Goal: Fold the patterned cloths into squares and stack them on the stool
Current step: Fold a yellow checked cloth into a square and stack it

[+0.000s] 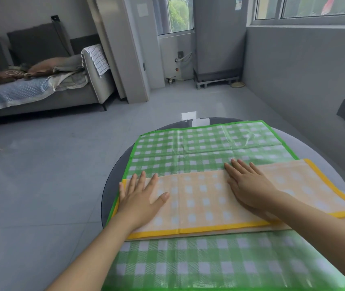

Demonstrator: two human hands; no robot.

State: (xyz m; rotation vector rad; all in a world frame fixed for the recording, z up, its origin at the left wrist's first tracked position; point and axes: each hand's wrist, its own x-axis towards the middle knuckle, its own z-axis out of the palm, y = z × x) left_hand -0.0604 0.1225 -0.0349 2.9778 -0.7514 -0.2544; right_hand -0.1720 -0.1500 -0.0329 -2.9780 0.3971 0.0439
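1. We are in a home, in a living room with grey walls and a grey tiled floor (47, 185).
2. We see a grey sofa (47, 97) at the left, strewn with a blanket (14, 92) and cushions, a checked towel (98, 57) over its arm.
3. We see windows (180, 13) with trees outside, and a round table (112, 181) under checked cloths.
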